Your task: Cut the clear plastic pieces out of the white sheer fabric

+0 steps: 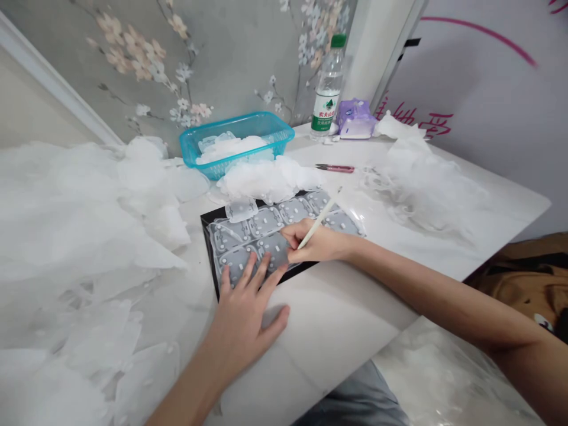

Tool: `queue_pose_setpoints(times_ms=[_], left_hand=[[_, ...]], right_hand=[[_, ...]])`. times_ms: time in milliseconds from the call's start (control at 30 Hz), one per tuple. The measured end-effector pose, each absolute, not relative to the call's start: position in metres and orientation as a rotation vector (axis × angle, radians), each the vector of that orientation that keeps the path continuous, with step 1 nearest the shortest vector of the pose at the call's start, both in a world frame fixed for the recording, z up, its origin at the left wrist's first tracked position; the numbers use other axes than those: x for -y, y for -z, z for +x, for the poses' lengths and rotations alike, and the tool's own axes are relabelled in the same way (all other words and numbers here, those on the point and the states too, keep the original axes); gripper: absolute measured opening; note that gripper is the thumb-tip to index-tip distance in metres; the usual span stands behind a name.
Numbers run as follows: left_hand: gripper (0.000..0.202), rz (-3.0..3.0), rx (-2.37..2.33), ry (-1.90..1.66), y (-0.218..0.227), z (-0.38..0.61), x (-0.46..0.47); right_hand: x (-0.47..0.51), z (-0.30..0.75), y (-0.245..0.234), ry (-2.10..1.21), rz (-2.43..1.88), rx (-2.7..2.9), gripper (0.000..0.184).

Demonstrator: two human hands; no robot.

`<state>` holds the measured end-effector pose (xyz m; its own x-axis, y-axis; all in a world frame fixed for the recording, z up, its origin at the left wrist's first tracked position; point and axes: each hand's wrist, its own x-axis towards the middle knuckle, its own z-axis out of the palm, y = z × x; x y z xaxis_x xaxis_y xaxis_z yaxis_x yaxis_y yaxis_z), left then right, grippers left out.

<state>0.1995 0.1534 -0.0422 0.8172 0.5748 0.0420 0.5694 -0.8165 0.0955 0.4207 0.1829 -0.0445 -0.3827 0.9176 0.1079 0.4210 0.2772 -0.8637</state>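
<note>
A translucent plastic sheet (230, 234) with several rounded, shaped sections lies on a black board (208, 220). My left hand (246, 305) rests flat with fingers spread, its fingertips on the sheet's near left part. In my right hand (316, 239) is a thin, pale, pen-like stick (320, 218), held in a pinch and slanting up to the right. Its lower end is hidden by my fingers over the sheet's middle. One loose translucent piece (241, 209) overlaps the sheet's far edge, beside a pile of white translucent pieces (270, 179).
Behind the pile stands a blue plastic basket (189, 155) with similar pieces inside. Small pink-handled scissors or snips (335, 168), a water bottle (327, 89) and a purple tissue pack (356, 119) are at the back. White film scraps (426, 183) lie right; heaped sheets (80, 207) cover the left.
</note>
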Motion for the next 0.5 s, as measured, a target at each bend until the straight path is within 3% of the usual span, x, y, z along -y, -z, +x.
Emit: queue_pose_setpoints(times_ms=[500], left_hand=[[0.043,2.869,-0.923,-0.087,0.037,0.200,-0.154]], right_hand=[[-0.186,0.432,0.033,-1.069,-1.233,2.046,0.025]])
